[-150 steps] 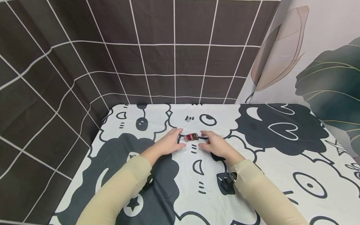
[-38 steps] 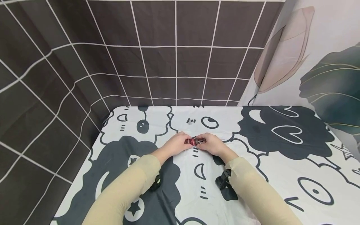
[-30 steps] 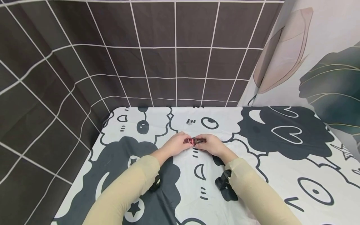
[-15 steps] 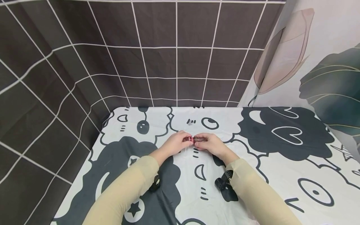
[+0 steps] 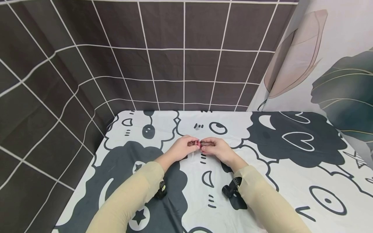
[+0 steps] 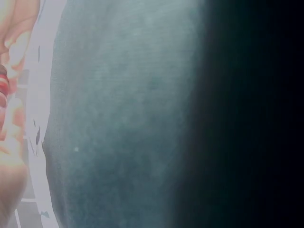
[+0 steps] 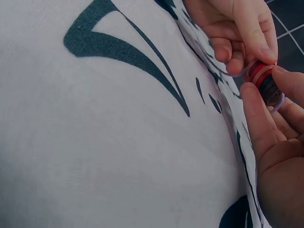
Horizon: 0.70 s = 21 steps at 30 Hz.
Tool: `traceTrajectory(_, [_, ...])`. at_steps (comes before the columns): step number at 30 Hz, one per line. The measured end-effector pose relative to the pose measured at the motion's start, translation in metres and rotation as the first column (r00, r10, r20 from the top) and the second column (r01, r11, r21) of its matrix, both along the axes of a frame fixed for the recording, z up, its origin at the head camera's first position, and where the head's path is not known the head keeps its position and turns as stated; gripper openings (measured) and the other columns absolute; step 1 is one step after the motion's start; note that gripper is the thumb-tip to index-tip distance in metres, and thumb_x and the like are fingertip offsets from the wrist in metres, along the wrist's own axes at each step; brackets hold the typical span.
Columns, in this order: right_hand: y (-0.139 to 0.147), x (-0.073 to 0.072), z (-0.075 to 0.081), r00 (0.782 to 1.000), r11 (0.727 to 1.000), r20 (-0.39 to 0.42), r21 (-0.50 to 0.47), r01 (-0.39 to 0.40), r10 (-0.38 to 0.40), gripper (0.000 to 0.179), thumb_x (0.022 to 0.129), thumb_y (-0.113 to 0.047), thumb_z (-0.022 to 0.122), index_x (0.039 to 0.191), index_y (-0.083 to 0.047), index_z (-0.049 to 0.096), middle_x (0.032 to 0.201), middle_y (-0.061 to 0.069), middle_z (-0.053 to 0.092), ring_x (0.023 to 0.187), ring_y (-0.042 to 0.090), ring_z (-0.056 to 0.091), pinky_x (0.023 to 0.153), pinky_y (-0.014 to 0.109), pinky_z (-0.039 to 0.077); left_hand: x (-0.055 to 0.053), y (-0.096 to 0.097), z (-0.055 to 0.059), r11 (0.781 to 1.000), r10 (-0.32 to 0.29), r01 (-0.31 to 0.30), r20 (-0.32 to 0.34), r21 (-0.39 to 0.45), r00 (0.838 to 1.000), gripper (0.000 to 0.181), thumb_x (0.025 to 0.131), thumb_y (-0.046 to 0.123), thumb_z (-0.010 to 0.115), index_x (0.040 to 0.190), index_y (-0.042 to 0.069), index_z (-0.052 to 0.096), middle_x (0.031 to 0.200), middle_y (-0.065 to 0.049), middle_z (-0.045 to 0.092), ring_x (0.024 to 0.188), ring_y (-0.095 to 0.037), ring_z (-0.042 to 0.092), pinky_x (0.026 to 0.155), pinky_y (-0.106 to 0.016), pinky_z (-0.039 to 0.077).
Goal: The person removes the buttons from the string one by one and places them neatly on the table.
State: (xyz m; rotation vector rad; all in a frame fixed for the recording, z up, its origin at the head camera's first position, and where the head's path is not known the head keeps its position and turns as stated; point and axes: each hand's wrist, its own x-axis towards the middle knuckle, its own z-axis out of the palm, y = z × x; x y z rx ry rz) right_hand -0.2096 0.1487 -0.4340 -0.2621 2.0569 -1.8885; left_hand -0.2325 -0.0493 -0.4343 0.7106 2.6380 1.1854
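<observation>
Between my two hands is a short stack of round, button-like discs (image 5: 198, 144) in red, pink and dark colours. A thin purple cord (image 7: 228, 72) runs out from the stack in the right wrist view. My left hand (image 5: 181, 149) pinches the stack's left end, the red side. From the other side my right hand (image 5: 219, 149) grips the dark end with thumb and finger. Fingers cover much of the stack. In the left wrist view only a sliver of the stack (image 6: 4, 85) shows at the left edge, and dark blurred cloth fills most of the frame.
A white cloth (image 5: 192, 194) with black cartoon drawings covers the surface under my hands. Dark grid-patterned fabric (image 5: 163, 64) hangs behind and to the left. A pale curtain with leaf prints (image 5: 346, 94) hangs on the right. Both wrists carry a small black camera (image 5: 231, 187).
Five seconds ago both hands lay open on either side of the stack; now they have closed in and hold its two ends. Over the last second, the fingers shifted only slightly.
</observation>
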Motion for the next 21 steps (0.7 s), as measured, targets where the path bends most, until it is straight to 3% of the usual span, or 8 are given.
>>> traceTrajectory(4, [-0.0002,0.0006,0.0,1.0,1.0,0.004,-0.026,-0.005,0.006,0.042,0.086,-0.001,0.064,0.122,0.013,0.049,0.112,0.025,0.06,0.101,0.031,0.063,0.083,0.033,0.052,-0.0001,-0.0004,0.0006,1.0,-0.002,0.002,0.023,0.017,1.0,0.033,0.089,0.027,0.065,0.118,0.011,0.063,0.103,0.001,0.062,0.089,-0.011,0.057,0.077,-0.025,0.048])
traceTrajectory(10, [-0.0007,0.0007,0.0025,1.0,0.998,0.014,-0.055,0.007,-0.006,0.043,0.085,-0.001,0.064,0.123,0.012,0.048,0.113,0.024,0.06,0.099,0.027,0.064,0.084,0.033,0.052,0.0013,0.0005,0.0042,0.995,0.006,-0.018,0.12,0.097,0.993,0.031,0.089,0.026,0.065,0.116,0.011,0.062,0.097,0.002,0.065,0.089,-0.011,0.061,0.074,-0.025,0.05])
traceTrajectory(21, [-0.0005,0.0026,0.0047,0.999,0.997,0.02,-0.063,0.032,-0.031,0.046,0.083,-0.002,0.065,0.124,0.01,0.05,0.113,0.021,0.06,0.097,0.023,0.064,0.084,0.033,0.052,0.0034,0.0031,0.0036,0.966,-0.005,-0.056,0.234,0.251,0.972,0.031,0.087,0.017,0.068,0.115,0.006,0.063,0.098,-0.004,0.065,0.087,-0.013,0.063,0.074,-0.025,0.053])
